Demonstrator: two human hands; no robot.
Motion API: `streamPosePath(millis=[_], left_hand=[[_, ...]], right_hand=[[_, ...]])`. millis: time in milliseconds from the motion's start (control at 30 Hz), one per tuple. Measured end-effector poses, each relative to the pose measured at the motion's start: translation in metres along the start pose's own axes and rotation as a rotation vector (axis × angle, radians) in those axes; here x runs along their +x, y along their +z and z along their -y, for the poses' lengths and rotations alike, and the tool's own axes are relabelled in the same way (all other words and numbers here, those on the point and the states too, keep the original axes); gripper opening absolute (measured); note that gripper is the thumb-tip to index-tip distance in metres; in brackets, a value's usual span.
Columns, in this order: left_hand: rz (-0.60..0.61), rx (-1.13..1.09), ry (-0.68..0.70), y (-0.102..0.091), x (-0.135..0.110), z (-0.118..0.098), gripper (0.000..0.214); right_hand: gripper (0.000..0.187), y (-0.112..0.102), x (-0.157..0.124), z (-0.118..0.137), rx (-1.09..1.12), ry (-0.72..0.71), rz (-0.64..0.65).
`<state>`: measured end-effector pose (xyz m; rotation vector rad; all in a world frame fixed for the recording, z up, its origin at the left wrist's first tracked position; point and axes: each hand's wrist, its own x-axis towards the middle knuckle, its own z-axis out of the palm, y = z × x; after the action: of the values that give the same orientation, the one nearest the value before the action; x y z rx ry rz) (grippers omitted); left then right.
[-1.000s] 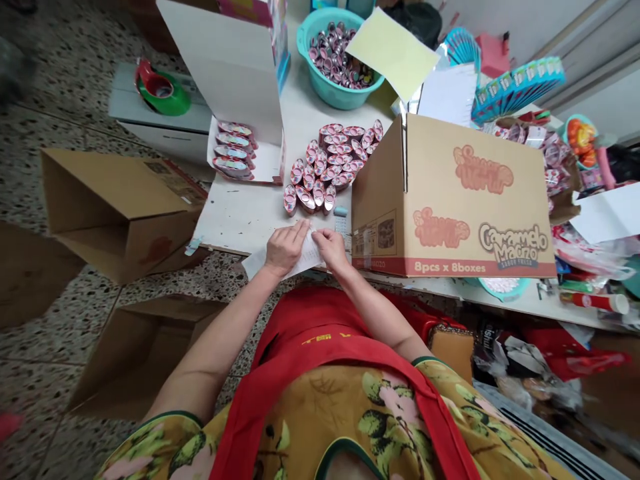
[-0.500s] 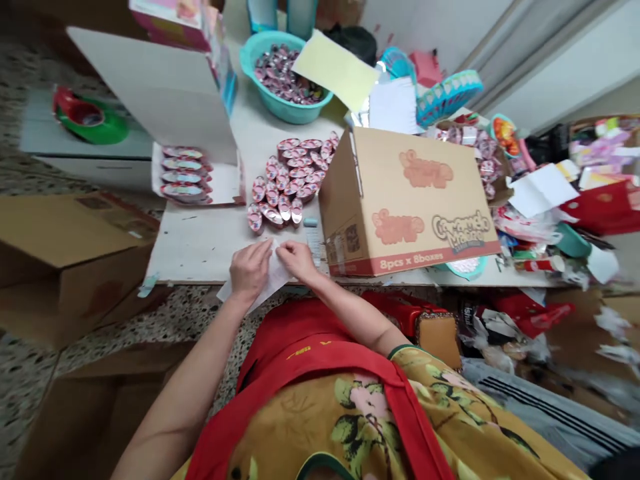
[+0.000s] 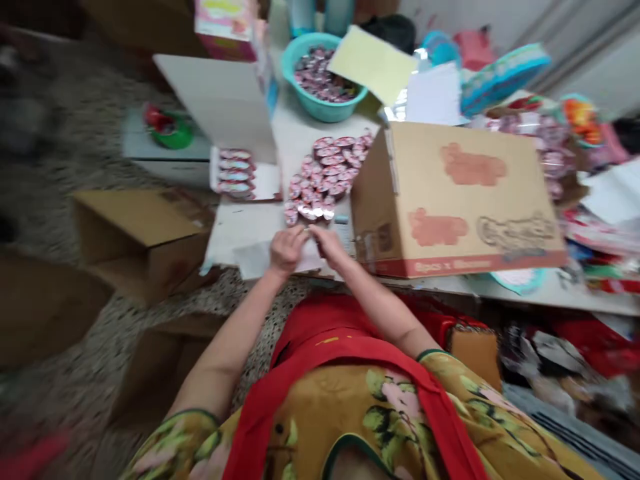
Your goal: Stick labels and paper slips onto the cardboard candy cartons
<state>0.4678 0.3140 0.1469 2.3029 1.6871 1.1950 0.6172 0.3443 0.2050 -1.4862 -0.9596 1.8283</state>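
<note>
My left hand (image 3: 286,250) and my right hand (image 3: 326,245) meet at the near edge of the white table (image 3: 235,227). Both press on a thin white sheet of paper (image 3: 255,259) that overhangs the edge. Their fingertips pinch the sheet together, though motion blur smears the fingers. Just beyond the hands lies a heap of pink foil-wrapped candies (image 3: 323,177). A large cardboard box (image 3: 460,200) printed in orange stands right beside my right hand.
A teal basin (image 3: 320,73) of wrapped candies sits at the back. An open white display box (image 3: 235,150) holds several candies at left. Open cardboard boxes (image 3: 143,233) stand on the speckled floor at left. Clutter of packets and paper fills the right side.
The camera swung and the picture is now blurred. Both hands stay on the paper, with the fingers drawn closer together toward the candy heap.
</note>
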Motion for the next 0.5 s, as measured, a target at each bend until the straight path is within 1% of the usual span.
streamPosePath(millis=[33, 100, 167, 200, 233, 267, 300, 333, 367, 400, 433, 467, 500], left_hand=[[0.036, 0.0, 0.023, 0.001, 0.001, 0.006, 0.022], [0.068, -0.007, 0.054, -0.001, 0.0, 0.017, 0.019], [0.071, -0.054, 0.112, -0.008, -0.004, 0.022, 0.017], [0.065, -0.093, 0.164, -0.014, -0.008, 0.021, 0.016], [0.045, -0.136, 0.216, -0.021, -0.013, 0.018, 0.016], [-0.004, -0.172, 0.245, -0.029, -0.018, 0.013, 0.016], [-0.08, -0.197, 0.217, -0.038, -0.024, 0.008, 0.016], [-0.177, -0.212, 0.121, -0.048, -0.03, 0.003, 0.014], [-0.281, -0.219, -0.037, -0.057, -0.035, -0.001, 0.011], [-0.37, -0.228, -0.229, -0.065, -0.039, -0.004, 0.01], [-0.43, -0.244, -0.418, -0.073, -0.042, -0.006, 0.013], [-0.452, -0.269, -0.574, -0.079, -0.043, -0.007, 0.019], [-0.444, -0.301, -0.684, -0.085, -0.044, -0.007, 0.024]], right_hand=[[0.024, 0.002, 0.005, 0.004, 0.022, 0.085, -0.011], [0.02, 0.008, 0.018, 0.005, 0.019, 0.164, -0.024], [0.017, 0.014, 0.032, 0.0, -0.021, 0.157, -0.037], [0.017, 0.017, 0.039, -0.005, -0.057, 0.139, -0.065], [0.017, 0.018, 0.046, -0.011, -0.105, 0.119, -0.109], [0.019, 0.019, 0.053, -0.017, -0.164, 0.099, -0.162], [0.022, 0.019, 0.058, -0.023, -0.23, 0.082, -0.216], [0.024, 0.018, 0.064, -0.03, -0.298, 0.065, -0.265], [0.026, 0.017, 0.069, -0.036, -0.359, 0.049, -0.305], [0.026, 0.016, 0.073, -0.041, -0.41, 0.033, -0.332], [0.025, 0.016, 0.076, -0.046, -0.451, 0.017, -0.349], [0.024, 0.015, 0.078, -0.05, -0.489, 0.0, -0.361], [0.021, 0.014, 0.079, -0.054, -0.52, -0.016, -0.367]])
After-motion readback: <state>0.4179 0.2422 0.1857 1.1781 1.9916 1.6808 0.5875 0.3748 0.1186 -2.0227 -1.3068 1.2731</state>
